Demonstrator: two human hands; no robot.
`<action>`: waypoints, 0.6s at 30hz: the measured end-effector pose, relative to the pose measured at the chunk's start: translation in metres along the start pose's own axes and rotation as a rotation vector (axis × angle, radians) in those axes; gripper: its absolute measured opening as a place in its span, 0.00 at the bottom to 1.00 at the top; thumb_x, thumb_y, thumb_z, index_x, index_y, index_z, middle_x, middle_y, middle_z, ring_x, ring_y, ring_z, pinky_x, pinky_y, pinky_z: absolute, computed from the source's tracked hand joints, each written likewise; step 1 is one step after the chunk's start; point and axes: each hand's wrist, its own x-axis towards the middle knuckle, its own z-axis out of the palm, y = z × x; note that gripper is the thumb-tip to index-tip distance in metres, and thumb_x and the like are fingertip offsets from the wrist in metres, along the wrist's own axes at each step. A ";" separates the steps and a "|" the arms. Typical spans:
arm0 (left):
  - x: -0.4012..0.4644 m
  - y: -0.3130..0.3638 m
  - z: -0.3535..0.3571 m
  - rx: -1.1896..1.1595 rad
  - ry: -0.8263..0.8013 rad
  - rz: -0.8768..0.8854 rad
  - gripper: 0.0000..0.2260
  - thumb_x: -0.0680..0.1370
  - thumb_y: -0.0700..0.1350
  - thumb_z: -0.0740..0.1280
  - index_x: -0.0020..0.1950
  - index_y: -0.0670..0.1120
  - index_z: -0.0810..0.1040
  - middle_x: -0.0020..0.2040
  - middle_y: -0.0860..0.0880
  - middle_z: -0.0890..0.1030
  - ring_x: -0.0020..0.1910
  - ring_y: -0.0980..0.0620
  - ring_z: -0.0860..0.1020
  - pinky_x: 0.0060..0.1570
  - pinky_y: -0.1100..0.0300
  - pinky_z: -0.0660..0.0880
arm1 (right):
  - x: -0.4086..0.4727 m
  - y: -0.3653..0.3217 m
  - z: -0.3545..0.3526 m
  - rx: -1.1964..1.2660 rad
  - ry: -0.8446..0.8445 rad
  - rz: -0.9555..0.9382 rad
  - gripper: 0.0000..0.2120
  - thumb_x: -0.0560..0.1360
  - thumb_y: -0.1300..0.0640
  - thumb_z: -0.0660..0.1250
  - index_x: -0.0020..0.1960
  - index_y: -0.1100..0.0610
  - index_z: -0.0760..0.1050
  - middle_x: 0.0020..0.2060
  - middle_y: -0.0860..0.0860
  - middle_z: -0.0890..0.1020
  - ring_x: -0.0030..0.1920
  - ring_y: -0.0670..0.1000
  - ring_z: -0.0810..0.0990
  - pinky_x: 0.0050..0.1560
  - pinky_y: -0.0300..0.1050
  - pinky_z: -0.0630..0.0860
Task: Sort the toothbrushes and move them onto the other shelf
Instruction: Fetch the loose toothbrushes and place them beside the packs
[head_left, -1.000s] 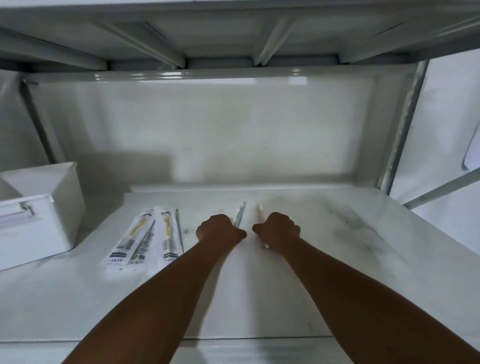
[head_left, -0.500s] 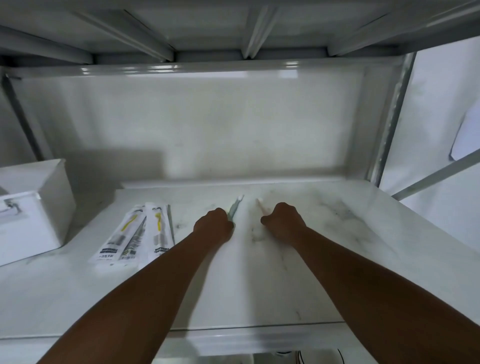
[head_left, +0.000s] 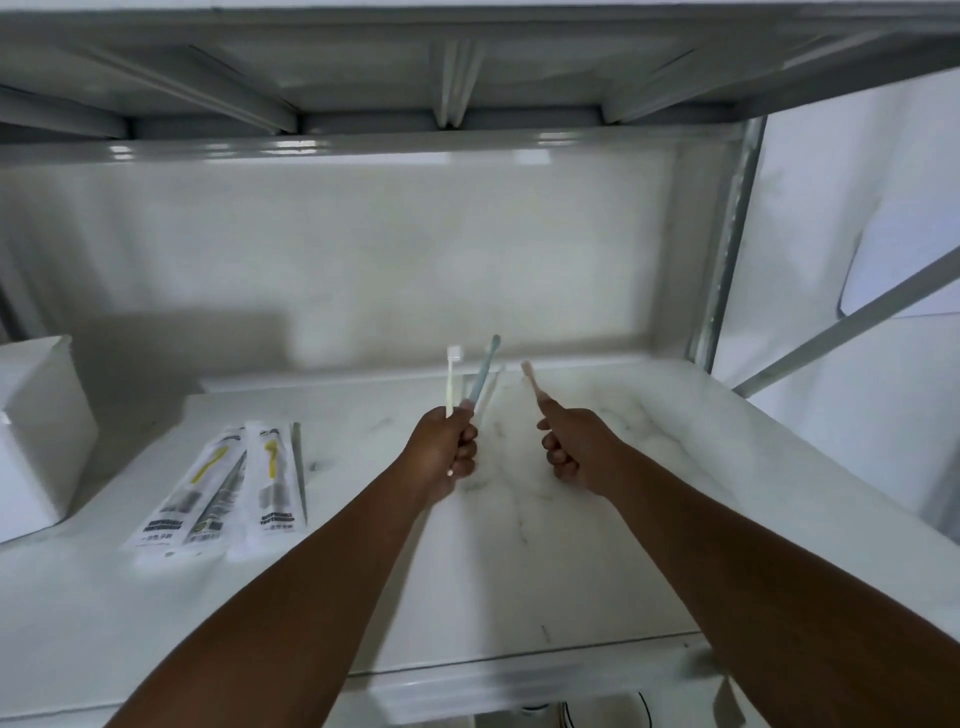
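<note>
My left hand (head_left: 448, 450) grips a small bunch of loose toothbrushes above the shelf: a white one (head_left: 451, 379), a blue one (head_left: 483, 374) and a pale clear one (head_left: 491, 387), heads pointing up and away. My right hand (head_left: 576, 449) grips a pink toothbrush (head_left: 534, 380), its head tilted up to the left. Both hands are lifted off the white marbled shelf (head_left: 623, 519). Wrapped toothbrushes (head_left: 228, 488) in white packets with yellow print lie flat on the shelf to the left.
A white box (head_left: 36, 431) stands at the far left of the shelf. A metal shelf board (head_left: 457, 73) with ribs runs overhead. An upright post (head_left: 727, 244) and a diagonal brace (head_left: 852, 322) stand at the right.
Both hands have risen off the shelf, lifting the loose toothbrushes that lay under them. The camera has pulled back a little.
</note>
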 end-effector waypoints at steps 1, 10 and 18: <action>0.000 -0.003 0.007 -0.009 -0.013 -0.004 0.08 0.81 0.47 0.60 0.45 0.45 0.67 0.30 0.50 0.65 0.21 0.57 0.60 0.18 0.68 0.55 | -0.003 0.000 -0.005 -0.001 0.009 -0.005 0.23 0.75 0.38 0.65 0.48 0.59 0.74 0.29 0.51 0.70 0.24 0.47 0.64 0.22 0.34 0.59; -0.024 -0.023 0.083 -0.054 -0.238 -0.056 0.07 0.82 0.43 0.57 0.46 0.43 0.68 0.31 0.48 0.65 0.19 0.58 0.61 0.18 0.70 0.57 | -0.062 0.021 -0.065 0.117 0.165 0.000 0.11 0.80 0.52 0.62 0.44 0.58 0.71 0.28 0.51 0.68 0.21 0.46 0.61 0.20 0.33 0.57; -0.093 -0.058 0.172 -0.086 -0.564 -0.267 0.06 0.80 0.39 0.55 0.43 0.44 0.66 0.31 0.47 0.66 0.19 0.56 0.62 0.19 0.70 0.56 | -0.166 0.055 -0.145 0.135 0.494 0.012 0.11 0.80 0.52 0.60 0.42 0.57 0.70 0.28 0.51 0.68 0.20 0.46 0.61 0.20 0.33 0.57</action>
